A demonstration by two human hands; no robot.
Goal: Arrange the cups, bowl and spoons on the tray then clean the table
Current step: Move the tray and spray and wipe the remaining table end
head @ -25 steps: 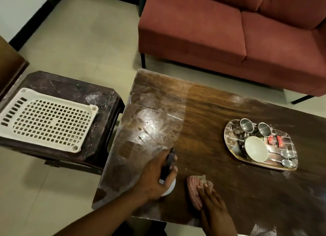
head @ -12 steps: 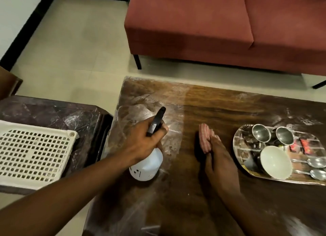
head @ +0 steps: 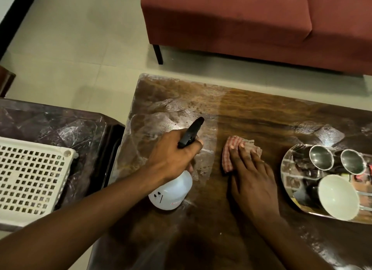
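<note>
Left hand (head: 173, 154) clenched round the neck of a white spray bottle (head: 171, 191), black nozzle (head: 191, 132) angled up and away toward the far left part of the tabletop (head: 261, 112). Bottle tilted, base toward the camera, body partly hidden under the palm; whether it touches the wood cannot be told. Right hand (head: 251, 177) laid flat, fingers (head: 244, 152) spread and pressing down on a folded red-checked cloth (head: 229, 154), not curled around it. Cloth lying on the dark wood just right of the bottle, between it and the tray. Left part of the tabletop showing pale streaks and a hazy sheen with small dark spots near the nozzle; right part darker, grain plain. Steel tray (head: 287, 163) at the right edge of the head view, partly cut off by the frame, near the right hand but apart from it. On the tray: two steel cups (head: 320, 158) side by side along its far side, the second cup (head: 353, 164) to the right of the first, and a white bowl (head: 338, 197) nearer the camera, open side up. Spoon handles (head: 364, 194) barely showing beside the bowl at the frame edge, too cropped to count. To the left, a dark side table (head: 60, 124) standing just beside the main one, carrying a white perforated plastic basket tray (head: 30, 179). Beyond, a red sofa (head: 241, 21) on pale floor tiles (head: 80, 48), one black leg visible.
</note>
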